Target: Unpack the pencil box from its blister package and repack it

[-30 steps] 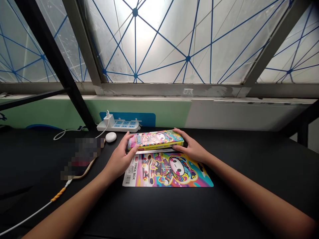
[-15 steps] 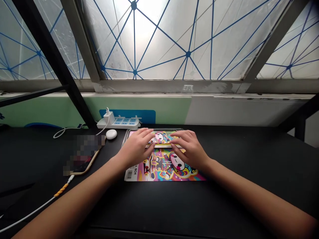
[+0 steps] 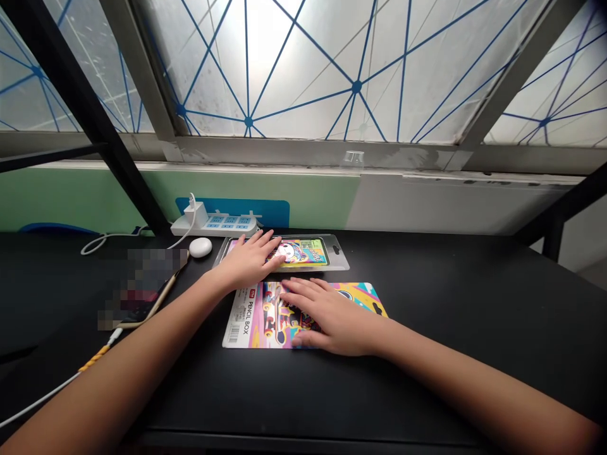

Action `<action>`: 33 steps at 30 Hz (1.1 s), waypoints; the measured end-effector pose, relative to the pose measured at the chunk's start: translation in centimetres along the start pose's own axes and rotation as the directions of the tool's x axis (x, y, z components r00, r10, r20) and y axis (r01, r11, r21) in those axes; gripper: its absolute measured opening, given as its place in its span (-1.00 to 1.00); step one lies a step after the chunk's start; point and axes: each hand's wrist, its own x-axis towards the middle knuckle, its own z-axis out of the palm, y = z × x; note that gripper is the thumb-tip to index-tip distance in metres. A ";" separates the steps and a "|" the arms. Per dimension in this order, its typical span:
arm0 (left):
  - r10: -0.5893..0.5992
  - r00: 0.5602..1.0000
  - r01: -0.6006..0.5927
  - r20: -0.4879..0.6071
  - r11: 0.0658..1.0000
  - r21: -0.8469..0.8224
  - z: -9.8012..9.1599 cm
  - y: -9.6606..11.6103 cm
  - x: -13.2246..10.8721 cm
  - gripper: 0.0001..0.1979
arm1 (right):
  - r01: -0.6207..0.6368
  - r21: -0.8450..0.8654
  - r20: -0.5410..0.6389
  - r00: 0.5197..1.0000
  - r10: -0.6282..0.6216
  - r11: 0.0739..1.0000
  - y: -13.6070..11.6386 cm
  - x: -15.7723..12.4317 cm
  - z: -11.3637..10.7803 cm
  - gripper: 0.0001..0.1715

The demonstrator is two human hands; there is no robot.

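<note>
A colourful pencil box (image 3: 303,251) lies flat in a clear plastic shell (image 3: 337,256) on the black desk (image 3: 455,316), near the wall. My left hand (image 3: 249,260) rests flat on its left half, fingers stretched out. In front of it lies the printed cardboard insert (image 3: 246,319) marked "PENCIL BOX". My right hand (image 3: 325,316) lies palm down on the middle of that card, fingers spread and pointing left. Neither hand grips anything.
A white power strip (image 3: 215,224) with a charger plugged in stands against the wall at the back left. A small white oval case (image 3: 200,247) sits beside it. A phone (image 3: 142,297) on a white cable (image 3: 52,392) lies to the left.
The pencil box went from held tilted in both hands to lying flat on the desk. My right hand moved off the box and down onto the card. The camera tilted slightly.
</note>
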 end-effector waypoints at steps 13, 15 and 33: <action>-0.002 1.000 0.002 0.019 1.000 0.004 -0.3 -0.6 -0.6 -0.30 | -0.227 -0.196 -0.245 0.953 0.177 0.954 -0.3 0.7 0.8 -0.72; 0.001 1.000 -0.001 0.022 1.000 0.006 -0.3 -0.6 -0.6 -0.30 | -0.255 -0.207 -0.251 0.947 0.201 0.945 -0.4 0.7 0.8 -0.75; 0.023 0.997 -0.009 0.072 0.982 -0.190 -2.1 0.8 -1.8 -0.50 | -0.664 0.200 0.048 0.741 0.670 0.721 11.5 -5.5 -8.1 -0.31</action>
